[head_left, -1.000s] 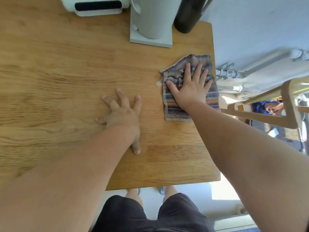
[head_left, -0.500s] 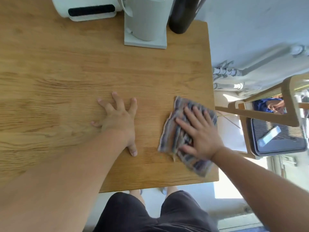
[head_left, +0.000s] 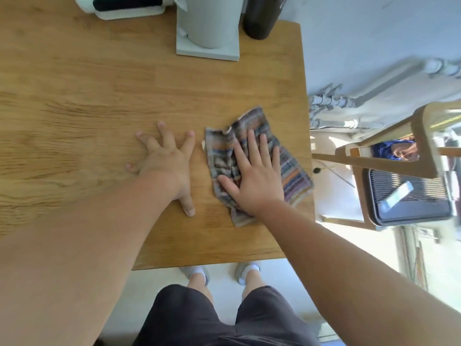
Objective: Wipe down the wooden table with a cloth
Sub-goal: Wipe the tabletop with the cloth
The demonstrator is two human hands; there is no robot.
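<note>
A striped, multicoloured cloth (head_left: 293,168) lies crumpled on the wooden table (head_left: 99,96), close to its right edge. My right hand (head_left: 252,181) presses flat on the cloth with straight, spread fingers. Just left of the cloth, my left hand (head_left: 167,161) rests flat on the bare wood with fingers splayed and holds nothing.
At the table's far edge stand a white appliance (head_left: 124,6), a pale cylinder on a square base (head_left: 209,33) and a dark bottle (head_left: 262,18). To the right are a radiator (head_left: 361,101), a wooden chair (head_left: 421,146) and a dark grille-topped box (head_left: 409,196).
My right hand swept the cloth from the far right of the table down toward the near edge, then back up and a little left. The left hand stayed put.
</note>
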